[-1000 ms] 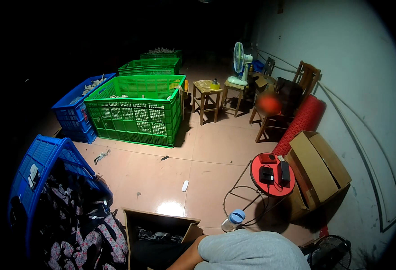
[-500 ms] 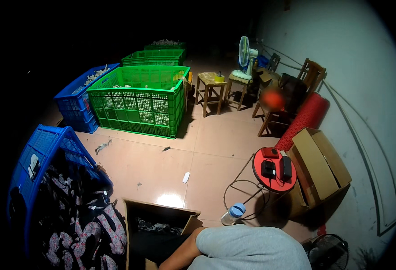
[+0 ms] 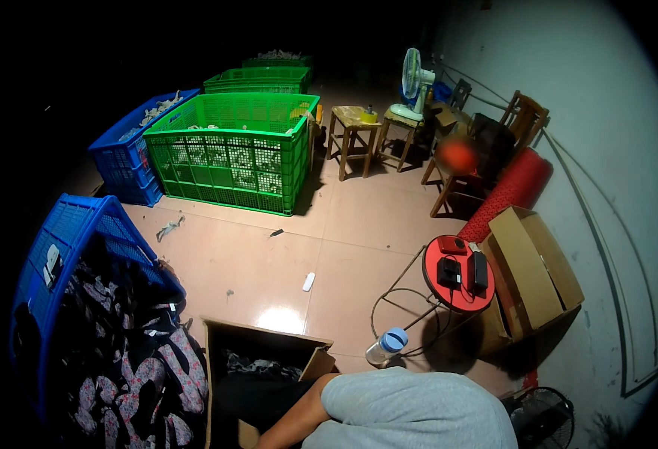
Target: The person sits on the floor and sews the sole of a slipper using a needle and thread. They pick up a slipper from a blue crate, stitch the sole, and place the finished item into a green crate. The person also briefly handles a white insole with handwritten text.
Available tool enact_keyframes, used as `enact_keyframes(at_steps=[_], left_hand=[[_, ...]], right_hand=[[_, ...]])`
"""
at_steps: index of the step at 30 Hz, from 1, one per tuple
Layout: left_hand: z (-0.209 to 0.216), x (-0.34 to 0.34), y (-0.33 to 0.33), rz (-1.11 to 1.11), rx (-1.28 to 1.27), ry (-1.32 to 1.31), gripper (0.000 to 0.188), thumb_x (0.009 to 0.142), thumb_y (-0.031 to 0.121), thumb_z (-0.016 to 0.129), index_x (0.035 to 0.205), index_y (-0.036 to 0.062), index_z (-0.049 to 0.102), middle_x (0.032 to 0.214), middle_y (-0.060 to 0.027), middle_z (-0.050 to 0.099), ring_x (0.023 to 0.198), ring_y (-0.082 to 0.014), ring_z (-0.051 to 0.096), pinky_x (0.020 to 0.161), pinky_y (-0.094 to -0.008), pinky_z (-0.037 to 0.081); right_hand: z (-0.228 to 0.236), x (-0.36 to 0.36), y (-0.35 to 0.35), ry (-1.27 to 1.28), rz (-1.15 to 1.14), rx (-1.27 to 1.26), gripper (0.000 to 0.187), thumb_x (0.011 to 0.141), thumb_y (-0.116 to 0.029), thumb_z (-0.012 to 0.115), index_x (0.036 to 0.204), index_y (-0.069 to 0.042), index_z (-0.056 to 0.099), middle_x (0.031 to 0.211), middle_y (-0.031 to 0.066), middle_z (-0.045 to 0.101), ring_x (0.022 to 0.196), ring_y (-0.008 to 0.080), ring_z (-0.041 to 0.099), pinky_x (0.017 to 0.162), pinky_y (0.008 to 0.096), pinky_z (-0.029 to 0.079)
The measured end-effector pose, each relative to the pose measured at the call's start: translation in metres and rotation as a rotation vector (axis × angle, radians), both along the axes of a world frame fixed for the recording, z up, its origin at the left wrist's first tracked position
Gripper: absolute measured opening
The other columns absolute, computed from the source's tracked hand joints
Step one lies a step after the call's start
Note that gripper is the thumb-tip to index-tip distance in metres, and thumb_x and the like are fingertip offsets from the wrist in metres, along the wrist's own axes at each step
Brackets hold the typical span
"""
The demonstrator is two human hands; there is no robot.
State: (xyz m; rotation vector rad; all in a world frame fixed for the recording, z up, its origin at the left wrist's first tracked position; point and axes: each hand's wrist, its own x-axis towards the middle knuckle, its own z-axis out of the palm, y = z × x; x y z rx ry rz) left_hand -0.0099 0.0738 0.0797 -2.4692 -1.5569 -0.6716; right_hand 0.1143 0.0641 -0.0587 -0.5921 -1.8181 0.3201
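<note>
1. where the bare forearm of the person in the grey shirt reaches down, an open brown cardboard box stands on the floor with dark cloth lying in its bottom; the arm goes into the box at its near right corner, and the hand itself is hidden below the frame edge — whether it is open or closed, or holds anything, i cannot tell. which arm this is i cannot tell either, and the other hand does not show.
2. just left of the box, a tilted blue plastic lattice crate is heaped with dark, floral-printed fabric that spills toward the box.
3. farther back, a large green plastic lattice crate holds pale scraps, with a smaller blue crate touching its left side and more green crates behind.
4. right of the box lie a clear plastic bottle with a blue cap, a round red stool carrying small black devices with cables, and an empty open carton — all on glossy pinkish floor tiles.
</note>
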Motion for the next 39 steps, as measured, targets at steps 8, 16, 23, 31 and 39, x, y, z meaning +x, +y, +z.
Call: enact_keyframes(at_steps=[8,16,23,31,39], left_hand=[[-0.067,-0.009,0.075,-0.565,0.611,-0.474,0.024,0.084,0.006,0.051,0.098,-0.0084,0.064,0.115,-0.0255,0.058,0.106,-0.0443,0.054,0.094,-0.0512,0.043],[-0.016,-0.005,0.009,-0.126,0.035,-0.113,0.021,0.083,0.005,0.052,0.096,-0.0083,0.063,0.115,-0.0259,0.058,0.105,-0.0445,0.055,0.094,-0.0505,0.043],[-0.010,-0.001,0.008,-0.140,-0.022,-0.050,0.017,0.082,0.004,0.054,0.091,-0.0078,0.062,0.114,-0.0262,0.057,0.104,-0.0442,0.055,0.093,-0.0500,0.044],[-0.008,-0.002,0.008,-0.149,-0.092,0.001,0.013,0.081,0.004,0.056,0.086,-0.0073,0.062,0.113,-0.0265,0.057,0.102,-0.0439,0.055,0.093,-0.0495,0.044],[-0.007,-0.013,0.008,-0.117,-0.040,-0.050,0.018,0.083,0.009,0.055,0.091,-0.0063,0.059,0.114,-0.0267,0.056,0.102,-0.0440,0.055,0.092,-0.0498,0.044]], right_hand=[[-0.015,-0.009,0.018,-0.029,0.030,0.417,0.020,0.096,-0.017,0.056,0.084,-0.001,0.058,0.091,0.0237,0.056,0.085,0.0378,0.056,0.076,0.0498,0.046],[-0.041,-0.020,0.021,-0.322,0.046,0.191,0.025,0.090,-0.025,0.061,0.094,0.000,0.061,0.098,0.0260,0.057,0.090,0.0407,0.057,0.076,0.0502,0.047],[-0.039,-0.015,0.019,-0.169,0.086,-0.064,0.021,0.092,-0.023,0.059,0.092,-0.002,0.058,0.092,0.0200,0.053,0.085,0.0346,0.053,0.074,0.0461,0.045],[-0.037,-0.009,0.016,-0.048,0.168,-0.206,0.017,0.095,-0.020,0.055,0.089,-0.004,0.055,0.086,0.0133,0.049,0.078,0.0275,0.048,0.071,0.0414,0.042],[-0.035,-0.023,0.013,0.121,0.374,-0.376,0.016,0.099,-0.018,0.052,0.087,-0.007,0.052,0.080,0.0065,0.044,0.072,0.0205,0.043,0.068,0.0367,0.040]])
